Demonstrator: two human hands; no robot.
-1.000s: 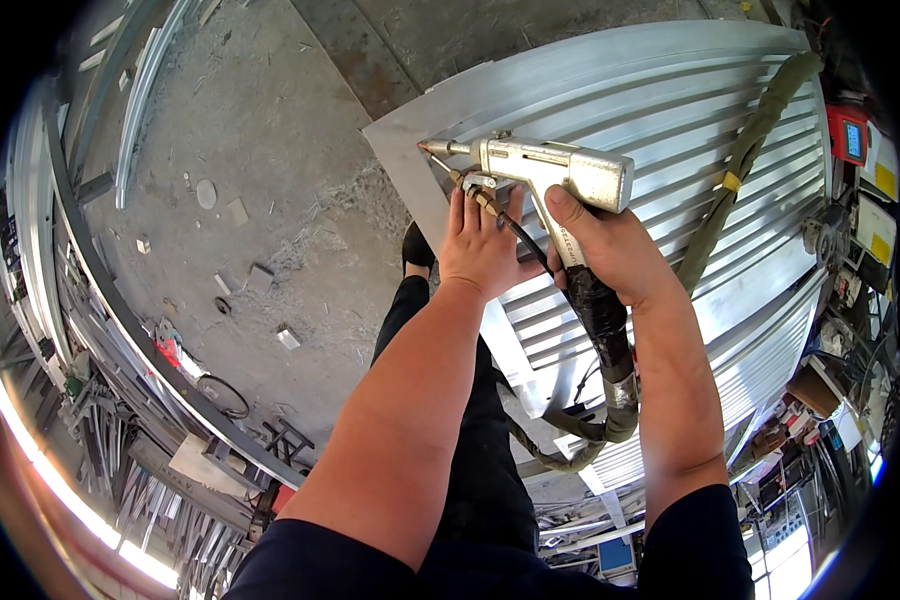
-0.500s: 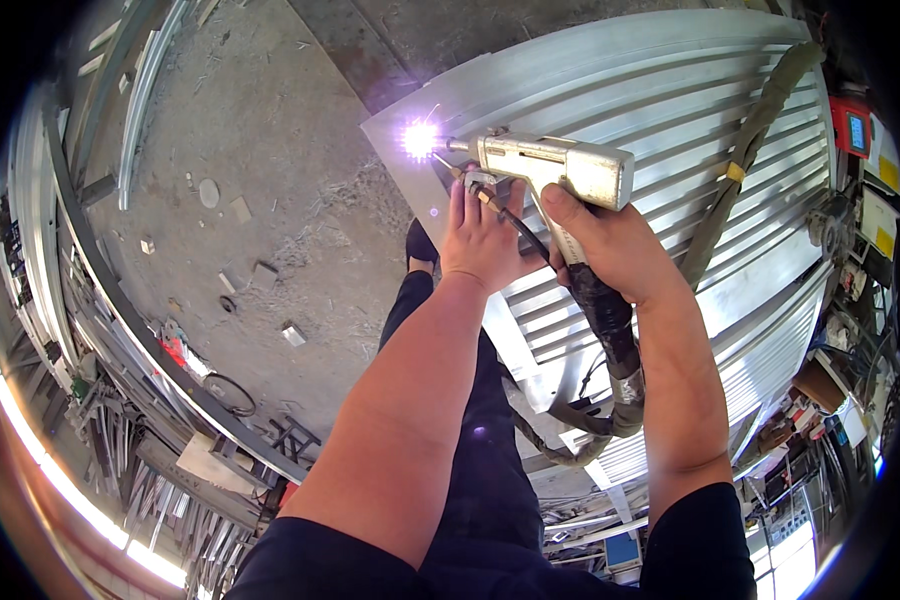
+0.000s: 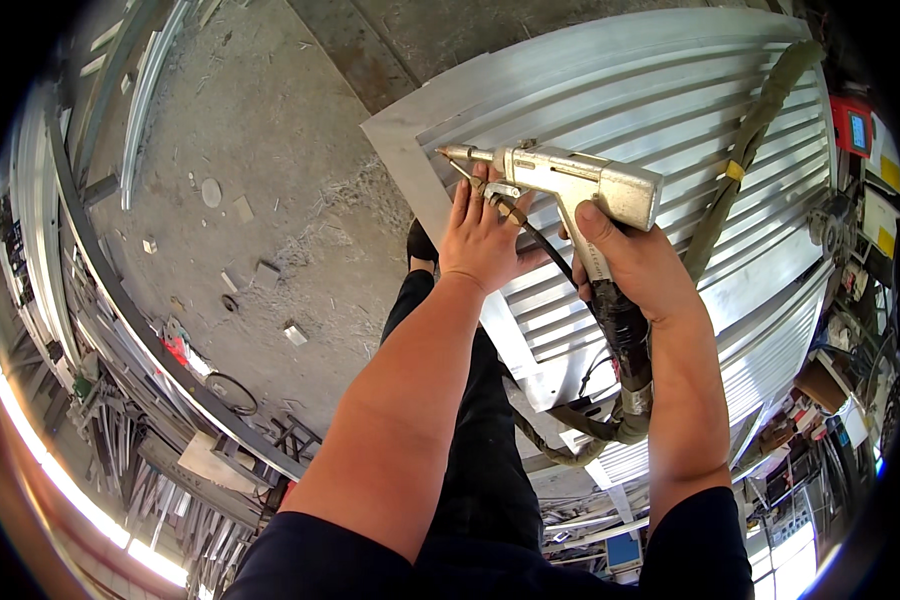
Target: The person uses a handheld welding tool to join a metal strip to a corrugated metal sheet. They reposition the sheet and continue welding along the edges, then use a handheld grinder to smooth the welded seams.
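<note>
My right hand is wrapped round the grip of a worn, silver-white handheld welding gun. Its nozzle points left over the corner of a slatted metal panel, and no arc glows at the tip. Beneath the barrel, a thin wire guide with a black hose angles toward the nozzle. My left hand lies with fingers stretched out on the panel's frame, under the front of the gun; its fingertips are partly covered by the wire guide. A thick, dark-wrapped cable runs down from the grip.
A wrapped hose with a yellow tie lies across the panel's right side. Metal offcuts and shavings litter the concrete floor. Long metal profiles are at the left. A red box with a screen stands at the far right.
The bright arc at the nozzle has gone out. My right hand has drawn the welding gun slightly right and toward me, off the frame corner. My left hand has hardly moved.
</note>
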